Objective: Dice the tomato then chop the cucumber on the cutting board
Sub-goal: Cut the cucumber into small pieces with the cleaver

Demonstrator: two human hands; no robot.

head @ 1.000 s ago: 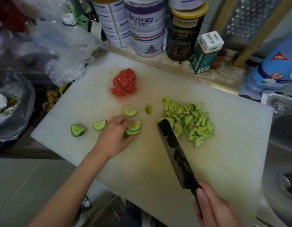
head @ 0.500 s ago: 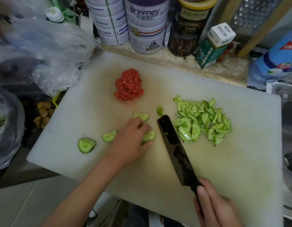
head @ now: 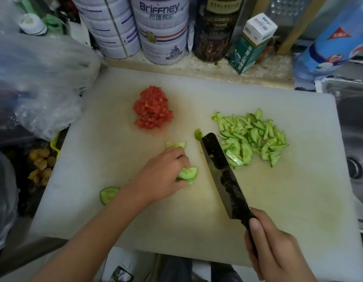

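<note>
Upper frame: white metal tins (head: 162, 33).
Left hand (head: 158, 180): green cucumber slices (head: 189, 173) are pinched.
Right hand (head: 278, 255): black knife (head: 221, 169) is gripped.
Surface: white plastic board (head: 288, 200).

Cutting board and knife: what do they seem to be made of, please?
The cutting board looks like white plastic: a thick, smooth, matt slab with rounded corners and faint yellowish stains. The knife has a blade that looks like dark metal, perhaps carbon steel, with a black mottled finish and a dull shine. Its handle is mostly hidden in the right hand.
</note>
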